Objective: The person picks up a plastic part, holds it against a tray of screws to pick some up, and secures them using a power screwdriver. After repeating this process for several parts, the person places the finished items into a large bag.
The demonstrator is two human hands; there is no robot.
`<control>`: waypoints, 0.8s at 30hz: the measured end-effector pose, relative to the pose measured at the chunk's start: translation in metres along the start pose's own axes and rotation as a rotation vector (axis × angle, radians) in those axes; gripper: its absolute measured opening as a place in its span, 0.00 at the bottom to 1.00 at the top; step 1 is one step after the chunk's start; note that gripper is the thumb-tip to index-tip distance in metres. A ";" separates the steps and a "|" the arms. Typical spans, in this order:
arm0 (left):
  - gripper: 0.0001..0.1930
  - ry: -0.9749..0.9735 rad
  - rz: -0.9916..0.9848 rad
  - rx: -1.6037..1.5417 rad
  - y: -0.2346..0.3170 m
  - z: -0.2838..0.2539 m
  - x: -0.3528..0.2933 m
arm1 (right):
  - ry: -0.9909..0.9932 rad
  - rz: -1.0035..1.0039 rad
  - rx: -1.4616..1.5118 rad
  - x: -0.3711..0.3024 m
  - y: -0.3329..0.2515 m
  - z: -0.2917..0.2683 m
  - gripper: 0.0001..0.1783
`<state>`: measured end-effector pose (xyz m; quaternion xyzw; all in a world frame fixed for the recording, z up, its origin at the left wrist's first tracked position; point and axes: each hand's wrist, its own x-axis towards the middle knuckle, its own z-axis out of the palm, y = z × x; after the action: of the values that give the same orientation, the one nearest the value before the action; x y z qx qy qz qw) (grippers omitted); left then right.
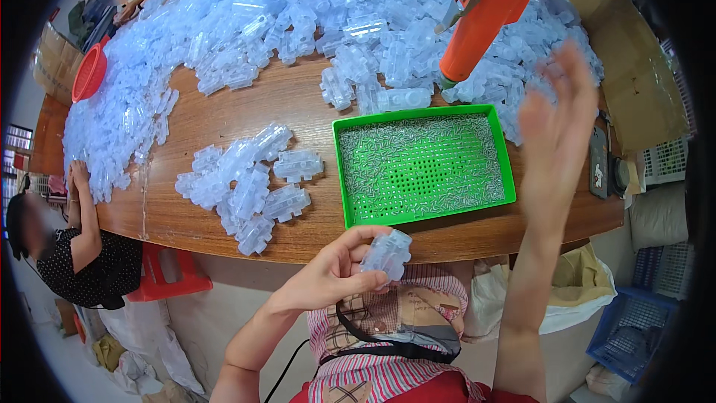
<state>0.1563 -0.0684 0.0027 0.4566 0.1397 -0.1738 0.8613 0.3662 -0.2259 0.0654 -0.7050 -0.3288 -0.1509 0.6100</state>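
Close under the camera, the left hand (328, 276) pinches a clear plastic housing (386, 255) between thumb and fingers, just off the near edge of the worktop (298, 104). Beyond it, a great heap of clear housings (246, 22) crowds the far side, and could slide onto the green tray (424, 166) of small screws if nudged. An orange power screwdriver (483, 15) hangs above the tray; the raised right hand (556, 127), fingers spread and holding nothing, is near it and could knock it swinging. Held over the lap, the housing would drop if that pinch loosened.
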 end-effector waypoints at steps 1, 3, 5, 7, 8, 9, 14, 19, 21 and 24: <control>0.29 -0.027 -0.034 0.032 -0.002 0.001 -0.001 | 0.081 -0.031 0.014 0.025 -0.001 0.002 0.38; 0.30 -0.033 -0.122 -0.094 -0.009 0.000 -0.006 | 0.142 -0.060 0.053 0.061 0.018 0.020 0.35; 0.28 -0.065 -0.114 -0.093 -0.016 0.006 -0.006 | -0.268 0.040 0.307 0.086 0.031 0.022 0.29; 0.26 0.023 -0.062 -0.134 -0.024 0.009 -0.006 | -0.280 0.127 0.353 0.084 0.035 0.033 0.28; 0.22 0.022 -0.060 -0.107 -0.025 0.009 -0.004 | -0.282 0.220 0.394 0.082 0.035 0.039 0.27; 0.21 0.038 -0.053 -0.149 -0.027 0.009 -0.001 | -0.299 0.223 0.390 0.079 0.033 0.041 0.27; 0.19 0.030 -0.036 -0.162 -0.039 0.012 -0.005 | -0.328 0.333 0.652 0.040 0.016 0.026 0.25; 0.16 0.016 -0.097 -0.156 -0.059 0.017 -0.019 | -0.444 0.294 0.646 -0.007 0.001 0.032 0.36; 0.18 0.064 0.012 -0.175 -0.053 0.018 -0.016 | -0.457 0.381 0.645 -0.019 -0.007 0.029 0.42; 0.20 0.093 0.121 -0.215 -0.034 0.024 -0.006 | -0.371 0.459 0.821 -0.026 -0.009 0.033 0.44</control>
<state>0.1386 -0.1047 -0.0070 0.3769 0.1696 -0.0840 0.9067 0.3346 -0.2008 0.0495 -0.4761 -0.3007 0.2566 0.7855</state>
